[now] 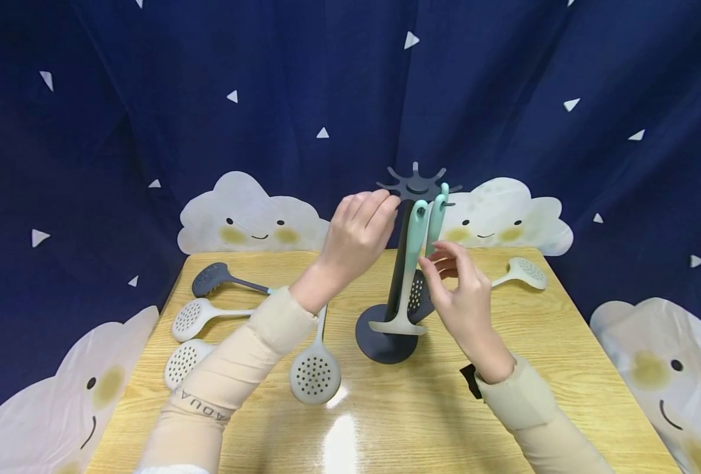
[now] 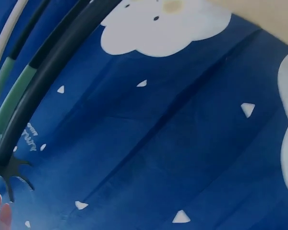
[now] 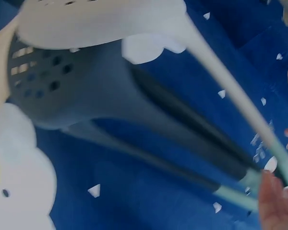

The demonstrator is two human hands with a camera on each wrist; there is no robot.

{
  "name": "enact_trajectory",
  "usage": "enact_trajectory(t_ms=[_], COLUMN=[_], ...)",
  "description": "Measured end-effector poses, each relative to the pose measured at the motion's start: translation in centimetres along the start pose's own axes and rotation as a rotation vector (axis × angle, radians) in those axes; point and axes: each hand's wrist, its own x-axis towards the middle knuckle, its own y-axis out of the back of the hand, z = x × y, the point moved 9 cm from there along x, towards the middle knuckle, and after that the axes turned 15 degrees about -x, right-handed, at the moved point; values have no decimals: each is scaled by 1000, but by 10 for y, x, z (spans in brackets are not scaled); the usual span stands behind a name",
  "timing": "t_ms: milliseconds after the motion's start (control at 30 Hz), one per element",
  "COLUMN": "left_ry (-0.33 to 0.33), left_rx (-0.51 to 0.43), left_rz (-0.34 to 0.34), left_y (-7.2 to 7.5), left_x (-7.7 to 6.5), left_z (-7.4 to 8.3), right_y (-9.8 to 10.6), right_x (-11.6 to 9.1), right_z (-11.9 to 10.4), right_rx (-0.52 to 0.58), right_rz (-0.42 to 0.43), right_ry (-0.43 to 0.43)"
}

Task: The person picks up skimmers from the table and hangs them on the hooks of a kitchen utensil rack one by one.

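A dark utensil stand (image 1: 387, 349) with a round base and a spoked top rises from the table. From it hang a pale skimmer with a mint handle (image 1: 416, 227), its perforated head (image 3: 101, 24) nearest me, and a dark skimmer (image 3: 96, 86) behind. A third mint handle (image 3: 235, 197) with a dark shaft hangs beside them. My left hand (image 1: 359, 227) pinches a spoke at the stand's top left, its fingertips (image 2: 5, 213) beside the spokes. Close to the hanging pale skimmer's handle, my right hand (image 1: 459, 286) has thumb and fingers loosely bent and apart, holding nothing.
On the table's left lie a dark skimmer (image 1: 210, 280) and pale skimmers (image 1: 189, 320), one partly behind my left sleeve. Another pale skimmer (image 1: 314, 376) lies left of the stand's base, and one more (image 1: 528, 273) at the back right. A blue curtain (image 1: 303, 79) hangs behind.
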Motion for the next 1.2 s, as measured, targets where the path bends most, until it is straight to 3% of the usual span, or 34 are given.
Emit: enact_trajectory(t_ms=[167,267,367,600,800,1000,1100,1200], left_ry=[51,100,165,367,580,743,789,840], left_rx=[-130,-160,-175,-232,-298,-383,-416,-445], left_rz=[2,-10,-58,-251,-519,-781,-872,-964], left_y=[-3,-9,-21,-59,-91,-119,-129,-138], left_x=[-22,-40,-62,-125,-178,-226,-242,-257], left_z=[-8,-15,-23,-39,-42,-32,-25,-17], right_y=[14,17,14,-19,-54,-92,-110,-126], right_x=[-9,-18,-28,-65,-109,-152,-173,-188], right_z=[14,33,56,109,140,153,151,144], right_rx=[37,7,-32,-118,-130,-143,-147,-115], right_rz=[171,247,234,-16,-233,-501,-640,-711], right_ry=[83,52,-17,-222,-365,-473,-481,-456])
